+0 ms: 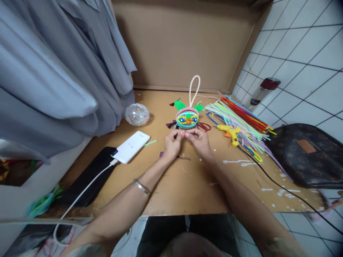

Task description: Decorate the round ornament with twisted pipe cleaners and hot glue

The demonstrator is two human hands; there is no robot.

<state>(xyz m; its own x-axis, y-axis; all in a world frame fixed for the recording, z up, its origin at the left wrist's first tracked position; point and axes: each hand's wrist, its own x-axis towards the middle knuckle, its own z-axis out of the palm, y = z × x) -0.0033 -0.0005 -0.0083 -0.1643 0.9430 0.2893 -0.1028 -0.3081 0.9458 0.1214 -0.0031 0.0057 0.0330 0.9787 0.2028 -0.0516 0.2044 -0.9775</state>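
Forearms (130, 205) are extending over the worktop (187, 194) | left hand (172, 143) and right hand (198, 142): fingers (195, 132) are pinching a small red piece (184, 133) together | lion-face ornament (188, 120) is sitting just beyond it | yellow glue gun (233, 133) and pipe cleaners (238, 116) are lying right of the ornament, clear ball (137, 114) left

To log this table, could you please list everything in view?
Craft face: 1, multicoloured, centre
Ball: 1, clear, left
Device: 1, white, left
Cable: 1, white, left
Flat item: 1, black, left
Glue gun: 1, yellow, right
Cord: 1, black, right
Craft stems: many, mixed, right
Bag: 1, brown, far right
Bottle: 1, clear, right
Table: 1, tan, centre
Cloth: 1, grey, left
Tiles: many, white, right
Scrap: 1, red, between fingertips
Bracelet: 1, silver, left forearm
Left hand: 1, bare, centre
Right hand: 1, bare, centre
Legs: 2, dark-clothed, below
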